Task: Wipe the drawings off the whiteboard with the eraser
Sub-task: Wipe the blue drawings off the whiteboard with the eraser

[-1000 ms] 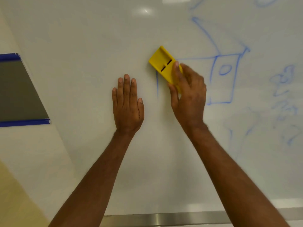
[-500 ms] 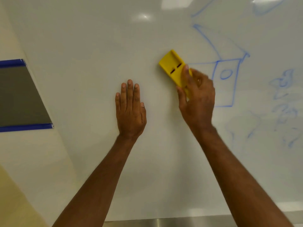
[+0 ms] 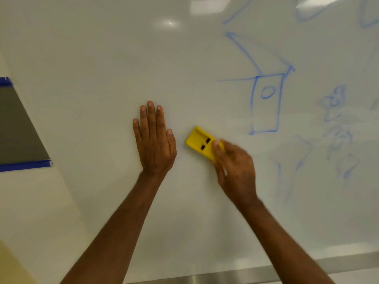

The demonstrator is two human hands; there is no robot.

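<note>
The right hand (image 3: 235, 169) is closed around the lower end of the yellow eraser (image 3: 202, 142), fingers curled over its back and thumb along its side, pressing it flat against the whiteboard (image 3: 102, 68). The eraser's free end tilts up and to the left, showing two dark slots. Just beside it, the left hand (image 3: 154, 140) lies open, palm flat on the board with fingers together and pointing up. Up and to the right of the eraser stands a blue house drawing (image 3: 265, 103) with a small circle inside a rectangle. Further right are smeared blue scribbles (image 3: 338, 128), partly faded.
</note>
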